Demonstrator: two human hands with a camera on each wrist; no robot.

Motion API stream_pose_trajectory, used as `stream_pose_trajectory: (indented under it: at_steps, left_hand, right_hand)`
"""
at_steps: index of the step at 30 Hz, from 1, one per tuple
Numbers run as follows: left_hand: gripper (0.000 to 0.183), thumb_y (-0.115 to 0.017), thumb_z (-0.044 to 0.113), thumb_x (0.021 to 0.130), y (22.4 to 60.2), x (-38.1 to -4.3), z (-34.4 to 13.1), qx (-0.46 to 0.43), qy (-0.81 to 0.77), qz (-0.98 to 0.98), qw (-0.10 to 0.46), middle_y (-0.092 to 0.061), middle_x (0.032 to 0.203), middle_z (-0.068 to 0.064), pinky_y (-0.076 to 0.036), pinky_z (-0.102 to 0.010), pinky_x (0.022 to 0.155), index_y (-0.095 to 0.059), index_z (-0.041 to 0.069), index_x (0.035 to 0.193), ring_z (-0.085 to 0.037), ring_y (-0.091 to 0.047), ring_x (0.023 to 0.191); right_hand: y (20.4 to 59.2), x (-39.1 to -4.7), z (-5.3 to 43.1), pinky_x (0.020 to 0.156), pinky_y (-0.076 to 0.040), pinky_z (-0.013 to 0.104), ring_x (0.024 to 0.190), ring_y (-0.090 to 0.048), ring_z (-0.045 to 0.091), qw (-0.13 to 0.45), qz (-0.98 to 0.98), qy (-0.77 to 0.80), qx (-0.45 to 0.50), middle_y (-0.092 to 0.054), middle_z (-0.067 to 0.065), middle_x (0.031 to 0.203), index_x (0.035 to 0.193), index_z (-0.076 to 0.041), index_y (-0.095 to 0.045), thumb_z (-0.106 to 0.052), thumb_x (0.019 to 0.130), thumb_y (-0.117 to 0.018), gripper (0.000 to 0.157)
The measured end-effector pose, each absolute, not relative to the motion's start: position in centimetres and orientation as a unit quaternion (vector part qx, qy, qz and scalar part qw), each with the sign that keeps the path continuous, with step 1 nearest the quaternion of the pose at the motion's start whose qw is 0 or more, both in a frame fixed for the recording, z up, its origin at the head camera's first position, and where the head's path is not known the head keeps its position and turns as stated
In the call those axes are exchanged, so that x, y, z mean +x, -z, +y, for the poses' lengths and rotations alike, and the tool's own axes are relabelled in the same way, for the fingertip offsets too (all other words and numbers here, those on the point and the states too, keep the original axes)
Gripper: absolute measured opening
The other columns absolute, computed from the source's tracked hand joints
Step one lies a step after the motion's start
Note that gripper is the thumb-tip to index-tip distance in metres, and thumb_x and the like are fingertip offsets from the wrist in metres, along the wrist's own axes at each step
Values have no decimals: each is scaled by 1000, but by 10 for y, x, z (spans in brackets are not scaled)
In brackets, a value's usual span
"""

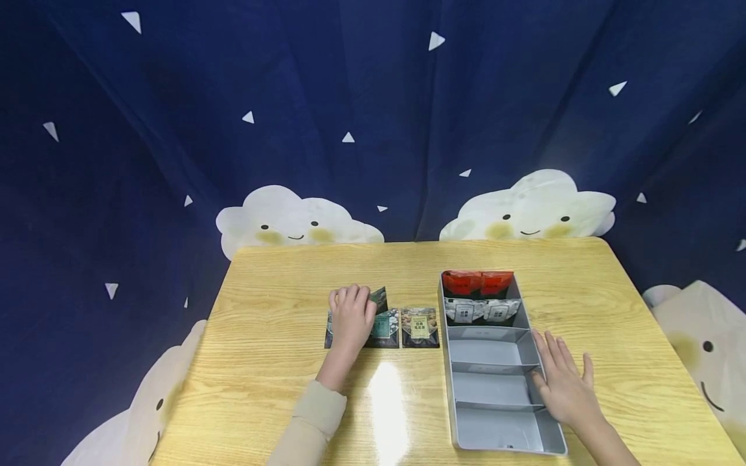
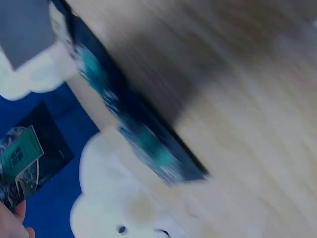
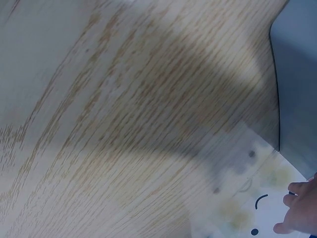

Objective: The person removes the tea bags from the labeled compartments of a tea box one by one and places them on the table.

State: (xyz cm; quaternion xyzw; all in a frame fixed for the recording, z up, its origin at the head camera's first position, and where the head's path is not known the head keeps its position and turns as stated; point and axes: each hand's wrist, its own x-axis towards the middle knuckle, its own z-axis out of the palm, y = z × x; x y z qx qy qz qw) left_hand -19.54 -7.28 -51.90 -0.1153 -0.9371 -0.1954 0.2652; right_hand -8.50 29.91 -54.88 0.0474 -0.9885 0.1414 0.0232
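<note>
Dark-blue curtain, printed with small white triangles and smiling clouds, hanging beyond a wood-grain table. Clock directions read from the middle of the grey box, as the head view shows it.

Grey box: one, on the table, five compartments in a column. Toward twelve o'clock, first compartment: two red packets. Second: two white packets, upright like the red. Remaining three, down to six o'clock: grey floor showing.

Gold packet: lying flat toward ten o'clock, just beside the box; whether more lie beneath it, cannot tell.

Teal packets: two lying flat between nine and ten o'clock, beyond the gold; one is largely behind the left hand.

Left hand: between nine and ten o'clock, fingers pinching a dark packet with a teal label, tilted above the table.

Right hand: between three and four o'clock, fingers extended and spread, at the box's side, gripping nothing.

Progress, as judged: two compartments filled, three to go; the teal and gold packets await placing, the held one being out of the box.
</note>
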Motion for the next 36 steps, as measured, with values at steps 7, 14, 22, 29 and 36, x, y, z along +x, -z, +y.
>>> stream_pose_trajectory:
  at_steps: [7,14,22,29,36]
  left_hand:
    - [13,-47,13,85,528,-192,-117,-94,220,-945,221,-58,87,-5,-24,-50,92,-59,9,87,-26,-48,90]
    - [14,-47,12,84,533,-190,-159,-71,235,-951,190,-61,88,-7,-21,-51,93,-60,7,86,-27,-48,90]
    - [12,-49,11,83,544,-188,-200,-49,244,-956,154,-63,87,-6,-19,-52,95,-60,7,82,-26,-48,86]
    - [13,-49,12,84,555,-191,-212,-59,217,-966,127,-61,85,-6,-18,-52,95,-61,7,85,-26,-46,87]
    - [20,-48,20,92,564,-198,-215,-51,146,-984,83,-56,107,-9,-14,-55,98,-61,9,103,-29,-42,105]
  right_hand:
    - [549,-85,299,100,18,58,134,-13,41,23,-989,-140,46,-17,22,147,148,-18,-1,-19,88,-47,76]
    - [548,-85,299,100,19,57,135,-12,41,22,-989,-141,45,-16,22,147,148,-18,-2,-19,88,-48,75]
    - [548,-85,298,100,17,58,136,-8,39,24,-988,-142,46,-15,23,147,148,-17,-2,-18,88,-47,75]
    - [548,-84,299,100,16,59,136,-11,40,26,-989,-141,47,-16,22,147,148,-18,-3,-18,88,-48,75]
    - [548,-84,299,100,17,58,137,-8,38,25,-988,-141,49,-17,22,147,148,-18,-3,-19,89,-48,74]
